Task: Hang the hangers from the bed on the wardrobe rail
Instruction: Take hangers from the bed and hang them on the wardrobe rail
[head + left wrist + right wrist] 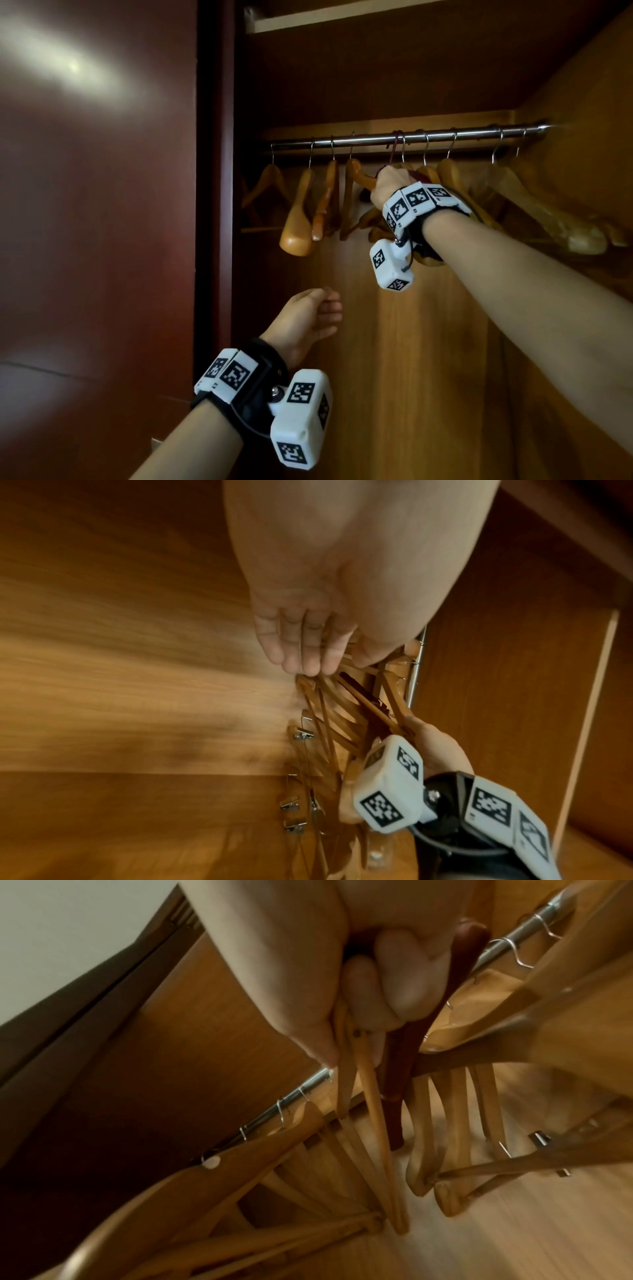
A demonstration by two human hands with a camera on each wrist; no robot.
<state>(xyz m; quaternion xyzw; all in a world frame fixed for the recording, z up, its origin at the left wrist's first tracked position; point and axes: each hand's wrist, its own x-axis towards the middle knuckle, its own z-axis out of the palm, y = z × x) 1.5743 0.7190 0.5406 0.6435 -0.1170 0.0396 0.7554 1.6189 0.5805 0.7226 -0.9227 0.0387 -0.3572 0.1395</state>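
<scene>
gripping a dark red wooden hanger [407,1053] and a pale one together under the crowded steel wardrobe rail [411,137], the right hand [388,183] has its fingers [404,988] curled tight. letting go carelessly could tangle neighbouring hangers or unhook one. the left hand [308,322] hangs loosely curled, holding nothing.

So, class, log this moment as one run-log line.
stage: hanging | right hand: grips dark red hanger, hook on rail | left hand: empty, below | wooden hangers: on rail

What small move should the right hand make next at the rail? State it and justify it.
Probably let go and draw back. The right hand grips the dark red hanger, whose hook already sits over the rail among the wooden hangers. The left hand holds nothing.
</scene>
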